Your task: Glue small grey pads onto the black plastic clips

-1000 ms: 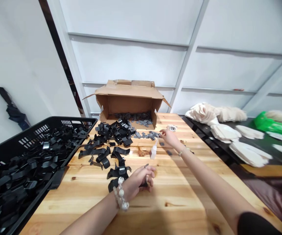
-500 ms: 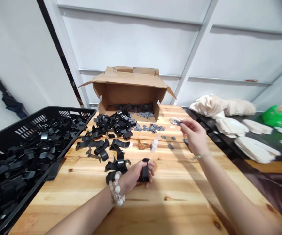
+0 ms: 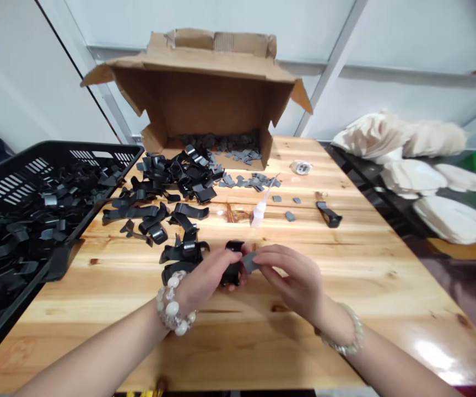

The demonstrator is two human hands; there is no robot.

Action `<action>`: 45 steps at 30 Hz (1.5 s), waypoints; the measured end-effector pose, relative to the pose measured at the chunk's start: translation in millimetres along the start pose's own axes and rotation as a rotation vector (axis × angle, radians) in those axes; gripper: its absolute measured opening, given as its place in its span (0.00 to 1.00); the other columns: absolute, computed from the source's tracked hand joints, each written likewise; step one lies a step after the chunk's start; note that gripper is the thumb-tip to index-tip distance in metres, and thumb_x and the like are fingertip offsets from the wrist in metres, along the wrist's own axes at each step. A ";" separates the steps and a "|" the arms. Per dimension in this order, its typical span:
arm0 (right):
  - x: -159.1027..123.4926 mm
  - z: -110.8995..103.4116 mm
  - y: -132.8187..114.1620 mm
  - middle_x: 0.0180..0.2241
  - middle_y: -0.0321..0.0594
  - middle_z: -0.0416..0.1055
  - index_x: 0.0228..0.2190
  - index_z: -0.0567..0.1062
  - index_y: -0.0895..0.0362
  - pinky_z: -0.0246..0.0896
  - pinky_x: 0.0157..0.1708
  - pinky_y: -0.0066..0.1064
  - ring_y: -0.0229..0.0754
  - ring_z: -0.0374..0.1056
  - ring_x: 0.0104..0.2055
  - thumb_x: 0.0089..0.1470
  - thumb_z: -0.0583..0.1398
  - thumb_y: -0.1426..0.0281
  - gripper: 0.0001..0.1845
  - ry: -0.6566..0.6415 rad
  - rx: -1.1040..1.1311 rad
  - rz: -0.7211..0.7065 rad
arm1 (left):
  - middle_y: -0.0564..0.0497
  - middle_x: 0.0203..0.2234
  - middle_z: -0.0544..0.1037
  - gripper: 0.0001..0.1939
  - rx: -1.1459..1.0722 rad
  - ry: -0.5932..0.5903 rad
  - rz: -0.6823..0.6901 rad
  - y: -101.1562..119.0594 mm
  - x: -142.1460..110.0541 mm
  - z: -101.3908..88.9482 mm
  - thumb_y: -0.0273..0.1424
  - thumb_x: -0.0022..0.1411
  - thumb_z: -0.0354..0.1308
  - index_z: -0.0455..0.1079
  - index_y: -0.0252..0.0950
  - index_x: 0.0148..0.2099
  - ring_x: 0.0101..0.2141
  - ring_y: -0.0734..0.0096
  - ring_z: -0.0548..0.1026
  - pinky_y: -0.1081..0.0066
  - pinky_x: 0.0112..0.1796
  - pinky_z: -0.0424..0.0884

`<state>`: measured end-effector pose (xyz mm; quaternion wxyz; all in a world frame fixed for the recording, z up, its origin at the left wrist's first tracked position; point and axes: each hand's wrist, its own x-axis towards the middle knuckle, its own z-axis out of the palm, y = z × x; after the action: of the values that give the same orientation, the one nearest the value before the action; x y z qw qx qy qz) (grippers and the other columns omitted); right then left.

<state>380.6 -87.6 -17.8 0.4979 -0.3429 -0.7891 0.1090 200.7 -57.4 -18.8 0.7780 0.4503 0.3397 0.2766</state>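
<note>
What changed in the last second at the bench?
The right hand came in from the far right, bringing a small grey tab to the black plastic clip held in the left hand. Both hands now meet mid-table. The cardboard box, black crate and white squeeze bottle stayed put.

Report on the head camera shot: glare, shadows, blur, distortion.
Head view: a bright glare sits on the wooden table at lower right; soft shadows fall beneath the left hand and right hand; the wide-angle lens stretches the cardboard box and tilts the wall strut; the pale stacks at far right look slightly soft.
</note>
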 end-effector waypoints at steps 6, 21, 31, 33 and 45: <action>4.1 -6.7 -7.6 0.36 0.40 0.75 0.39 0.73 0.55 0.71 0.37 0.26 0.36 0.73 0.38 0.51 0.59 0.83 0.15 0.016 -0.037 0.007 | 0.54 0.22 0.69 0.13 0.036 -0.047 0.032 11.6 -8.6 1.9 0.40 0.60 0.53 0.65 0.34 0.34 0.23 0.78 0.66 0.80 0.21 0.56; 5.1 -11.4 -14.4 0.34 0.42 0.75 0.40 0.73 0.52 0.70 0.33 0.31 0.40 0.72 0.36 0.52 0.59 0.82 0.16 -0.060 0.008 0.033 | 0.55 0.22 0.72 0.10 0.045 -0.051 0.076 19.2 -18.6 8.5 0.37 0.61 0.56 0.65 0.35 0.32 0.23 0.77 0.67 0.77 0.24 0.60; 8.4 -12.8 -17.7 0.33 0.42 0.74 0.40 0.72 0.52 0.68 0.31 0.32 0.41 0.71 0.33 0.52 0.58 0.81 0.15 -0.085 0.029 0.018 | 0.55 0.22 0.71 0.07 -0.028 -0.096 0.067 19.6 -19.1 8.2 0.34 0.62 0.56 0.66 0.35 0.33 0.24 0.78 0.68 0.79 0.25 0.64; 8.7 -13.2 -17.7 0.33 0.43 0.74 0.39 0.72 0.54 0.68 0.30 0.33 0.40 0.70 0.33 0.52 0.59 0.82 0.15 -0.085 0.028 0.006 | 0.55 0.22 0.71 0.07 -0.049 -0.104 0.073 18.8 -19.0 7.6 0.33 0.62 0.56 0.66 0.35 0.34 0.24 0.79 0.68 0.80 0.26 0.65; 6.5 -2.6 -2.3 0.25 0.34 0.73 0.31 0.75 0.55 0.67 0.30 0.26 0.34 0.70 0.29 0.54 0.62 0.71 0.01 0.012 0.422 0.709 | 0.52 0.24 0.66 0.24 -0.003 0.082 -0.093 11.8 -8.8 12.1 0.51 0.64 0.43 0.63 0.34 0.34 0.22 0.76 0.66 0.80 0.17 0.63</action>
<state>380.1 -85.6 -10.7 0.4937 -0.4844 -0.5794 0.4312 203.2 -64.8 -1.5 0.7759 0.4214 0.3916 0.2591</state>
